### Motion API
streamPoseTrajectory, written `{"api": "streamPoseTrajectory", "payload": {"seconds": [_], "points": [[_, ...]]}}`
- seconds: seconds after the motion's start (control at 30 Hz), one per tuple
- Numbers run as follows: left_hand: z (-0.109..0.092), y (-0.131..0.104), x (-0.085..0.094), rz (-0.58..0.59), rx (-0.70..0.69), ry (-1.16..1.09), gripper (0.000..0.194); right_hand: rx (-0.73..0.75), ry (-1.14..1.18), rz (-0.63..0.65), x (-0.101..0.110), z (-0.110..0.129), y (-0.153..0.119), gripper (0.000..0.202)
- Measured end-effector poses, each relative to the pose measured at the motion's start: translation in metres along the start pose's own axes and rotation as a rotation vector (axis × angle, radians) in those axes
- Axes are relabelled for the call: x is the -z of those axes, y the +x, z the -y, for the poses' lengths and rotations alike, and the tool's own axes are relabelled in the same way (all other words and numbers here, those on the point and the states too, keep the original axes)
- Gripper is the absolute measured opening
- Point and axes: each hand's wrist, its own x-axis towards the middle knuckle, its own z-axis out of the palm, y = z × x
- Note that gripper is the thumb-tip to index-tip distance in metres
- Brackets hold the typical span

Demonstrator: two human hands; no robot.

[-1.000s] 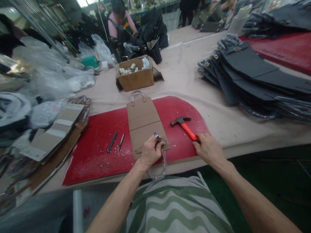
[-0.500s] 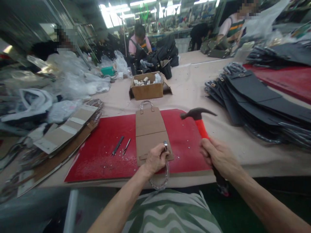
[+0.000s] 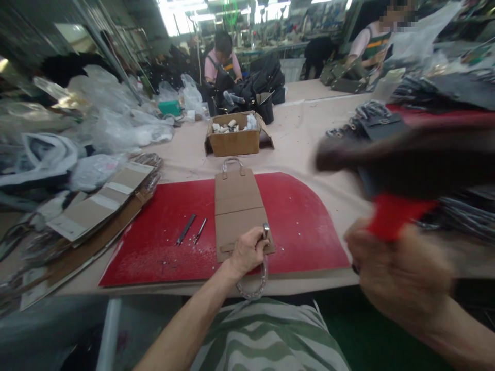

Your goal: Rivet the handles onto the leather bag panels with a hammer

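Note:
On a red board (image 3: 309,232) lies a flat tan bag panel (image 3: 237,193) with plastic-wrapped handles at both ends. My left hand (image 3: 249,251) is closed around a short metal punch (image 3: 266,227), held upright on the panel's lower right corner. My right hand (image 3: 402,273) grips a hammer (image 3: 402,214) by its red handle, raised close to the camera at the right and blurred by motion. Left of the panel, a dark flat metal bar (image 3: 186,229) and a thin metal rod (image 3: 200,231) rest on the board among small crumbs.
An open cardboard box (image 3: 235,144) with small white items stands behind the board. Tan panels (image 3: 102,201) are stacked at the left, dark panels (image 3: 381,126) at the right. A person (image 3: 222,59) sits beyond black bags; another person is at the upper right.
My right hand has lifted the hammer up and to the right, much nearer the camera. My left hand keeps the punch at the same corner of the panel.

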Motion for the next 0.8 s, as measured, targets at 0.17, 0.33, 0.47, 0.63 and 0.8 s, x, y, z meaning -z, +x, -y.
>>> {"api": "streamPoseTrajectory", "payload": {"seconds": [0.17,0.33,0.47,0.63,0.8], "points": [[-0.001,0.000,0.001,0.019,-0.007,0.003,0.012,0.045,-0.056,0.361,-0.023,-0.016,0.002,0.028],[-0.001,-0.002,0.000,-0.010,-0.013,0.000,0.010,-0.328,0.250,0.445,-0.056,-0.045,0.014,0.033],[0.001,-0.001,0.001,0.004,-0.031,-0.010,0.009,-0.527,0.231,0.501,-0.099,-0.066,0.013,0.033],[0.001,-0.002,0.003,-0.008,-0.021,-0.019,0.012,-0.096,-0.165,0.220,-0.128,-0.054,0.012,0.025],[0.002,0.000,0.000,-0.032,0.100,-0.151,0.013,0.227,0.103,0.288,-0.158,-0.019,0.008,0.028]]}}
